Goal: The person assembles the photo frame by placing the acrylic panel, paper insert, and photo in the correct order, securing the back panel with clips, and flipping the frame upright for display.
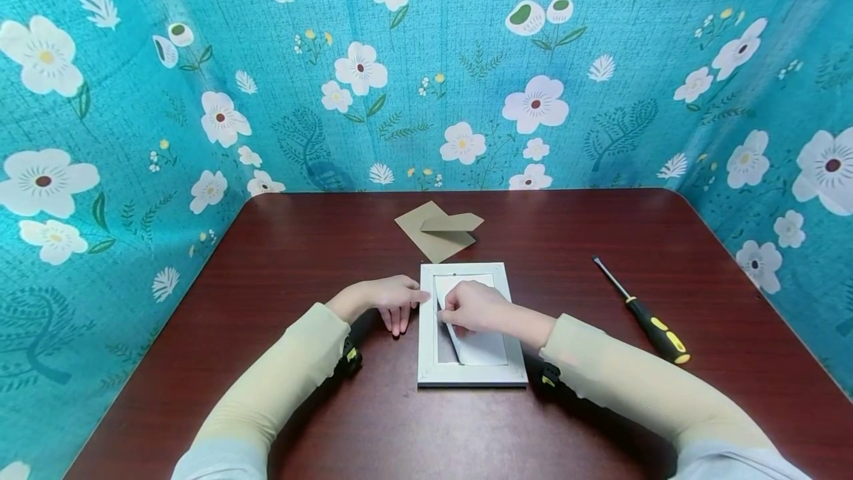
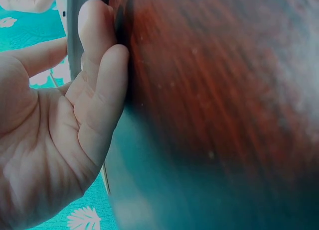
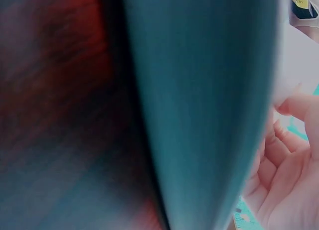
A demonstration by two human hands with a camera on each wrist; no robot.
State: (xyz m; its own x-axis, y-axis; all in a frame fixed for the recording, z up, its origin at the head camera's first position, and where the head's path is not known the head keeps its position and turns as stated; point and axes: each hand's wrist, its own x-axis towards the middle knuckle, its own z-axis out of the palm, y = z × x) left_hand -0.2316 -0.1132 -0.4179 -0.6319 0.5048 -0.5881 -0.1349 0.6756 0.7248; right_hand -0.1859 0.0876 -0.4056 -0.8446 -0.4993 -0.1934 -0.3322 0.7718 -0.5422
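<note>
A white picture frame [image 1: 428,347] lies flat on the table. My left hand [image 1: 393,298] holds its left edge, thumb on the rim and fingers down along the side; the left wrist view shows this hand [image 2: 60,125] from the palm side. My right hand [image 1: 476,306] is over the frame's opening and pinches the edge of a white sheet [image 1: 483,347]. That sheet is tilted up on its left, with a dark gap and a greyish surface under it. In the right wrist view the frame's side [image 3: 199,100] hides part of the right hand [image 3: 289,175].
Behind the frame, a brown backing board [image 1: 436,249] with a raised stand flap lies on the dark red table [image 1: 313,235]. A screwdriver [image 1: 656,328] with a black and yellow handle lies to the right. A blue flowered curtain [image 1: 426,117] surrounds the table's back and sides.
</note>
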